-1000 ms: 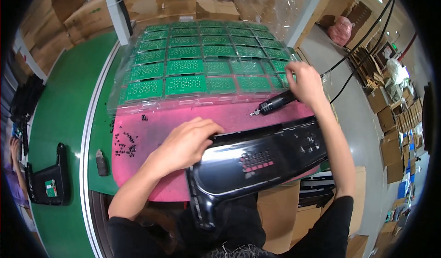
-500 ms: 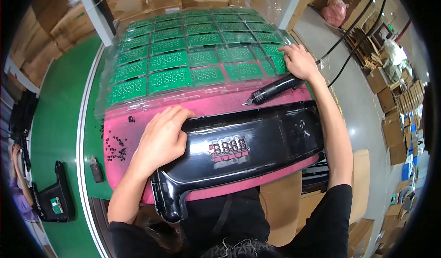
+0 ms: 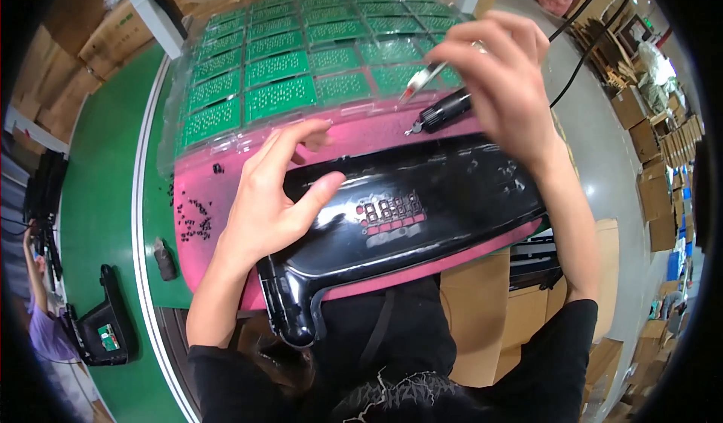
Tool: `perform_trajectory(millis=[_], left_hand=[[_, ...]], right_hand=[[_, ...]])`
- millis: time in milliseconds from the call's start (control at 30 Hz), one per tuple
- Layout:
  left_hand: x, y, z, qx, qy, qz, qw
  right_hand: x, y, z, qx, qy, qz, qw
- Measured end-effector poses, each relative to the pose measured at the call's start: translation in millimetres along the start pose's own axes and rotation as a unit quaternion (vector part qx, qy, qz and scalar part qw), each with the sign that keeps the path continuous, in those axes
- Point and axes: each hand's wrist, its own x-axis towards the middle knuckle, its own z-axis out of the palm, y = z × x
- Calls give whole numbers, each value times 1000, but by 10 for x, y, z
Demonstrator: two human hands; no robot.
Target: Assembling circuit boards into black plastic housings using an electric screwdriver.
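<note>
A long black plastic panel (image 3: 467, 189) lies before me, with a group of digit-shaped cutouts (image 3: 390, 210) near its middle. My left hand (image 3: 263, 197) is at the panel's left end, thumb and fingers spread with nothing between them. Raised above the panel's far right side, my right hand (image 3: 504, 84) grips a circuit board (image 3: 423, 82), seen nearly edge-on with white and red parts on it. The hand is somewhat blurred. Below the board rests a black electric screwdriver (image 3: 446, 112), its rear part hidden by my right hand.
Clear plastic trays of green circuit boards (image 3: 277, 95) cover the far side of the pink mat (image 3: 215, 186). Small black pieces (image 3: 197, 219) are scattered at the mat's left. A cable (image 3: 576, 69) hangs at right. Beyond the left, a person (image 3: 51, 329) sits beside another black panel (image 3: 113, 348).
My right hand has lifted a circuit board from the tray and brought it toward the panel. My left hand's fingers have spread off the panel's edge. The view has shifted slightly.
</note>
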Motion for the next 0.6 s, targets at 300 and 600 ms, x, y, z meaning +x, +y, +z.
perform_trajectory(millis=[300,600], left_hand=[[-76,159,112,-436,-71,-196,876],[-17,151,41,-91,-146,111,979]], right_hand=[[-84,-793,-75,72,-15,-71,995],[-503,-682,-469,407,-308,337,791]])
